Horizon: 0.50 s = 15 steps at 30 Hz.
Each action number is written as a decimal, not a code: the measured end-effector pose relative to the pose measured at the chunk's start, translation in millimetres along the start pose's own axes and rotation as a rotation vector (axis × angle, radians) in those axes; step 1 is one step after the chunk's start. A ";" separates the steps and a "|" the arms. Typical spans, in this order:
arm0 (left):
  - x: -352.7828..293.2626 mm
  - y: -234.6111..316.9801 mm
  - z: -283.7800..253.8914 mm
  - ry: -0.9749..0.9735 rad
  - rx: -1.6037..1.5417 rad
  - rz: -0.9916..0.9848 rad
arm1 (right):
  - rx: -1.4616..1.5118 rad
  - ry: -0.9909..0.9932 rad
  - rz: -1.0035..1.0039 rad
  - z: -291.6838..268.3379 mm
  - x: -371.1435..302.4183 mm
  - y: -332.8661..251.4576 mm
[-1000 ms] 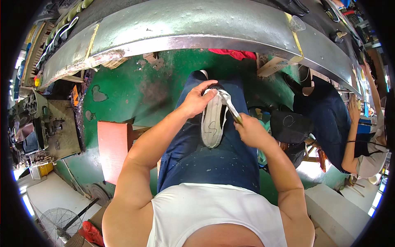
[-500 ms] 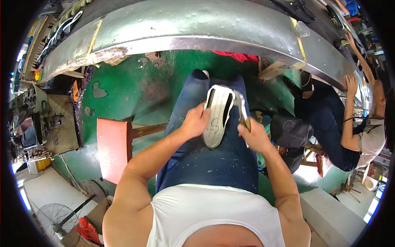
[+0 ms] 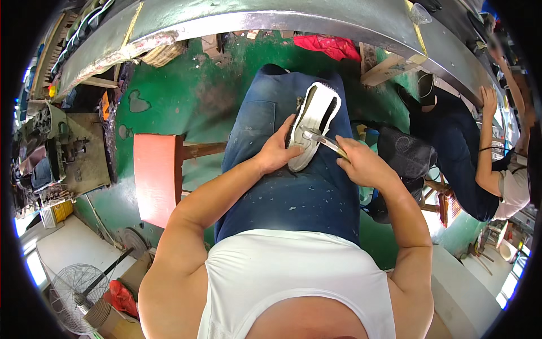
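A shoe (image 3: pixel 316 113) rests sole side up on my lap, its white sole side facing me and dark edges showing around the far end. My left hand (image 3: pixel 279 150) grips its left side near the close end, the thumb lying over it. In my right hand (image 3: pixel 361 161) is a metal hand tool (image 3: pixel 327 142) with a curved head, held by its handle. The tool's head lies against the near half of the shoe. Whether it is a hammer or pincers, I cannot tell.
A metal-topped workbench (image 3: pixel 237 21) spans the front. To my left are a red-padded stool (image 3: pixel 158 178) and a machine (image 3: pixel 48 147); a wire fan (image 3: pixel 76 296) stands lower left. On the right, a seated person (image 3: pixel 451 147) is near a black bag (image 3: pixel 403 152). Red cloth (image 3: pixel 327 46) lies under the bench.
The shoe has tilted, its far end swinging right and away. The tool has moved from beside the shoe's far right edge onto its near half. My left hand's thumb now lies over the shoe.
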<state>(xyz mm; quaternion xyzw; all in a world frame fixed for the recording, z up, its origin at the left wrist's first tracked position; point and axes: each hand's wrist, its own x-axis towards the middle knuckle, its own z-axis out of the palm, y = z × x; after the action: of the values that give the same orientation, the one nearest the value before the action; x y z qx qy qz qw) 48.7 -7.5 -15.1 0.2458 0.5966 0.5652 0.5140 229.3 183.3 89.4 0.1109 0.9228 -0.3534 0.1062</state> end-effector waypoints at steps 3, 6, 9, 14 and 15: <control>-2.8 -3.8 3.8 -0.043 -0.014 0.006 | -0.197 0.050 -0.080 -3.3 9.2 -6.3; -5.2 -5.2 4.1 -0.071 0.076 0.029 | -0.426 -0.067 -0.028 -16.6 20.7 -26.8; -8.7 -15.1 5.4 -0.076 -0.141 0.026 | -0.497 -0.427 0.078 -51.7 44.2 -70.8; -1.0 14.3 15.0 -0.103 -0.820 -0.108 | -0.298 -0.704 0.156 -47.0 67.2 -51.7; 6.4 10.2 14.7 0.024 -0.858 -0.219 | -0.218 -0.631 0.162 -34.9 66.5 -41.1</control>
<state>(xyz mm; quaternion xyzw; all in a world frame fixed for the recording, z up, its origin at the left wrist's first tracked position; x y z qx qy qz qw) 56.6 6.7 -5.3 -0.0610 0.3364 0.7067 0.6194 150.3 185.7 122.4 0.0570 0.8651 -0.2600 0.4253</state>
